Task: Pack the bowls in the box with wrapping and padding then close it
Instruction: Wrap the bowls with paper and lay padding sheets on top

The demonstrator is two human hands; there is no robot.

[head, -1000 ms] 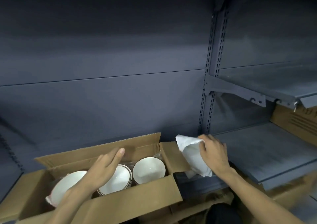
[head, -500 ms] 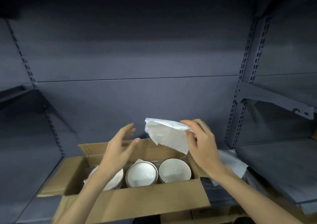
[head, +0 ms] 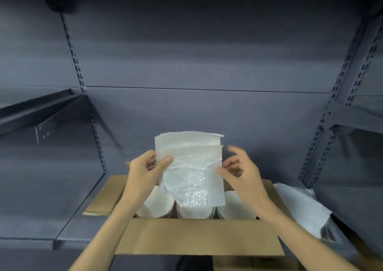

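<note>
An open cardboard box [head: 199, 236] sits on the grey shelf in front of me, flaps spread outward. Three white bowls stand in a row inside: the left bowl [head: 160, 205], the middle bowl [head: 194, 212] and the right bowl [head: 233, 207], all partly hidden. Above them I hold a folded sheet of bubble wrap [head: 192, 173] upright. My left hand [head: 144, 174] pinches its left edge with thumb on the front. My right hand [head: 241, 172] grips its right edge with fingertips.
More white wrapping sheets [head: 300, 206] lie on the shelf right of the box. Slotted shelf uprights [head: 317, 146] rise on both sides, with a bracketed shelf [head: 41, 111] at the left and another at the right. A dark back panel stands behind the box.
My right hand brought the bubble wrap from the right to over the box's middle. My left hand rose from the bowls and took its left edge. The sheet now hangs upright between both hands.
</note>
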